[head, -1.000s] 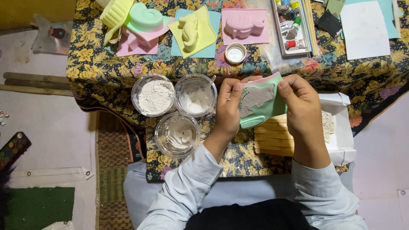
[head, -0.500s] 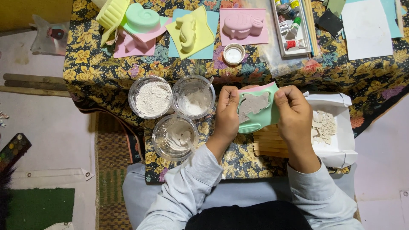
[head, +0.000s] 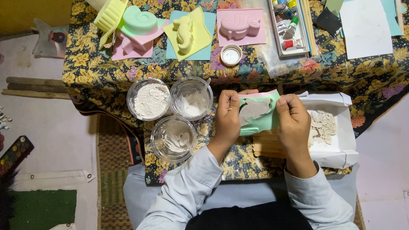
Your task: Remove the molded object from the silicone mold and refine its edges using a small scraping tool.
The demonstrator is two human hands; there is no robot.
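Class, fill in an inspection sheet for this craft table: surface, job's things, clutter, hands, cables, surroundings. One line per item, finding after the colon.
Surface: table under a dark floral cloth, crowded.
Job's things: green mould filled with a grey cast, held over the table edge; white tray of broken plaster bits to its right.
Clutter: three clear tubs, powder tub, second tub, smeared tub; spare moulds, among them a pink fish mould; paint tubes; small round pot; paper sheets.
Hands: left hand and right hand grip the green mould at either side.
Cables: nothing seen.
Surroundings: woven mat, paint palette, wooden poles on the floor.
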